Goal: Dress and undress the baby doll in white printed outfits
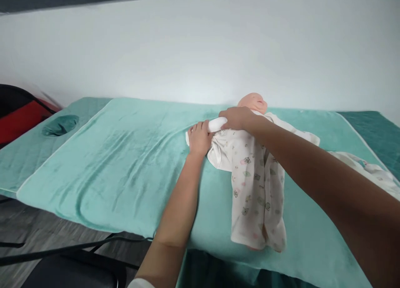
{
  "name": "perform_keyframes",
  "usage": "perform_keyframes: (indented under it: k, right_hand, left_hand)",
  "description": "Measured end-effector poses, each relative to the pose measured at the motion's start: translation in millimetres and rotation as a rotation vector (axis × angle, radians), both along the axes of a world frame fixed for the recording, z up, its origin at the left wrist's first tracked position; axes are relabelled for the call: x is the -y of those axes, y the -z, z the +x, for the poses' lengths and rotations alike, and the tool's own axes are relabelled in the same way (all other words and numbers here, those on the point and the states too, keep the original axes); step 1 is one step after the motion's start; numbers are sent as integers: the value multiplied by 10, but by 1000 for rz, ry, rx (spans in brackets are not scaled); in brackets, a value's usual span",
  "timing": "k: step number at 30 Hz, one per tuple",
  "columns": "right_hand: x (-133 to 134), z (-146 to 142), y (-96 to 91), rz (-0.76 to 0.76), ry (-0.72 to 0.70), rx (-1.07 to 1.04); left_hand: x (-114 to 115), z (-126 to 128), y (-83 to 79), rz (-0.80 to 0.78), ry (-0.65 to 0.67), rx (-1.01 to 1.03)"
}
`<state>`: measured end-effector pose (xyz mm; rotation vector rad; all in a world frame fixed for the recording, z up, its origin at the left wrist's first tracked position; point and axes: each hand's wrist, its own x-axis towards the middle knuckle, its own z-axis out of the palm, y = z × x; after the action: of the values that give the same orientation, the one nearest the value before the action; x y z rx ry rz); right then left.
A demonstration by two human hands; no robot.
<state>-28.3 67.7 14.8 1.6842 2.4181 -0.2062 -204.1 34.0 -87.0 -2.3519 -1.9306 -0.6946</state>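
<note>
A baby doll point(251, 101) lies on its back on a teal-covered bed, its head toward the wall. It wears a white printed baby outfit point(248, 188) with long legs spread toward me. My left hand point(199, 139) is closed over a smooth, white, elongated thing point(217, 124) beside the doll's shoulder; I cannot tell whether this is a sleeve or a separate object. At the same thing's other end is my right hand point(236, 118), its fingers curled and partly hidden, near the doll's upper chest. The outfit's far sleeve stretches out to the right.
The teal cover point(103, 163) spreads across the bed, with wrinkles on the left. A face hole point(61, 125) is at the bed's left end. White printed cloth point(371, 171) lies at right, partly behind my right arm. A black chair point(71, 271) stands below left.
</note>
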Motion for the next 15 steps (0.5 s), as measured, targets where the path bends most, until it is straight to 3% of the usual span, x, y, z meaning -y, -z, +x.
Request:
perform_keyframes:
  k: [5,8,10,12,15]
  right_hand:
    - [43,187,15,7,54,-113]
    - [244,494,78,128,119,-355]
    - [437,742,203,261,213,-587]
    - [620,990,402,390,395,-748]
    - [782,1289,752,529,526,-695]
  left_hand:
    - [-24,-46,42,-75,-41,-1]
    - [-24,-53,60,-70,-71,17]
    - [-13,-38,57,-66,-78,26]
    - [1,-16,49,-67,-83,23]
    - [22,8,54,-76,-92,18]
